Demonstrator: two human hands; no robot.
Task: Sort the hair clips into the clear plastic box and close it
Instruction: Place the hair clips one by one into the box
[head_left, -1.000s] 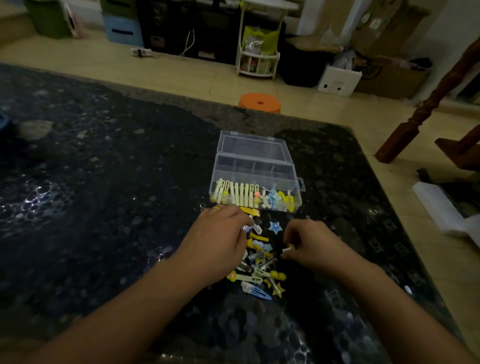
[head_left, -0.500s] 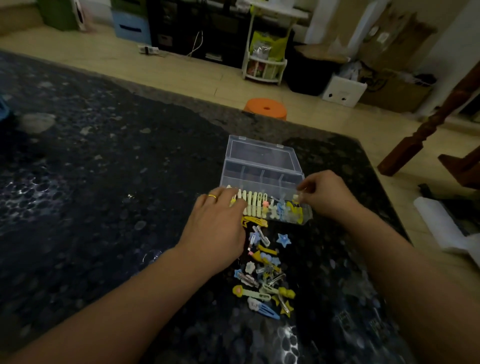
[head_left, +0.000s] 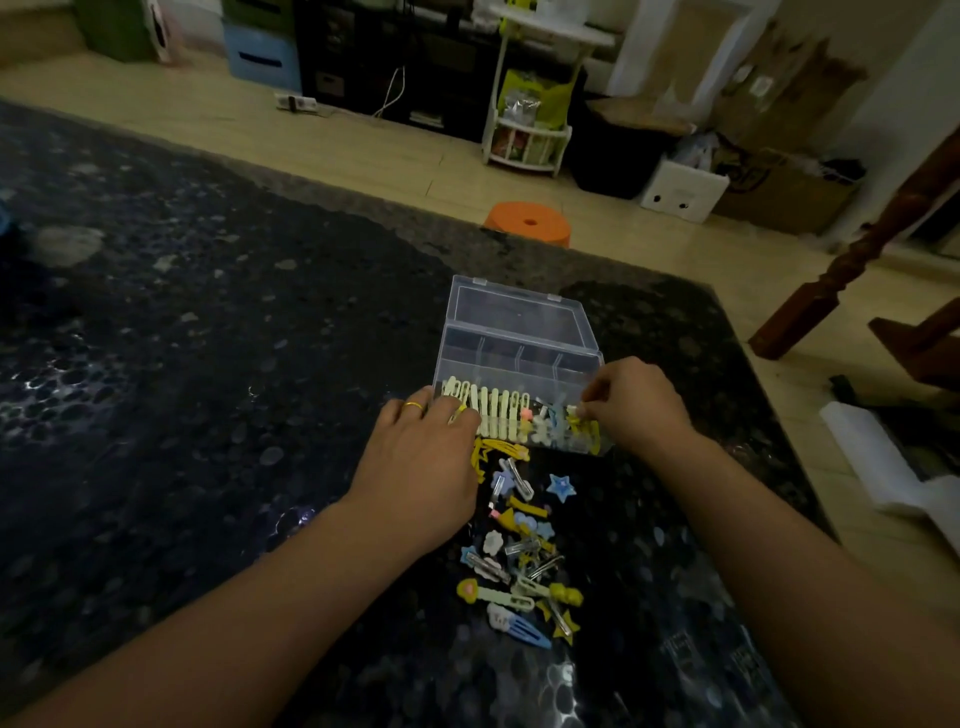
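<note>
Nearest us, we see a loose heap of hair clips lying on the dark, glossy speckled tabletop: flat snap clips and slim metal clips in yellow, pale blue and white, some shaped as stars, one blue star a little apart at the right.

Just beyond the heap, our left hand lies palm down with a yellow ring on one finger; its fingertips curl against the near left corner of the box, and a bit of yellow shows at them, though we cannot tell whether they pinch it. Our right hand is at the near right corner, its fingers bent and pinching a small pale clip over the end compartment.

The clear plastic box stands open on the table, rectangular and thin-walled, with dividers inside and its hinged lid laid back on the far side. The front row holds cream clips standing side by side, then mixed pale blue, white and yellow ones.

Farther off we see an orange round stool on the light floor, then a white rack.
</note>
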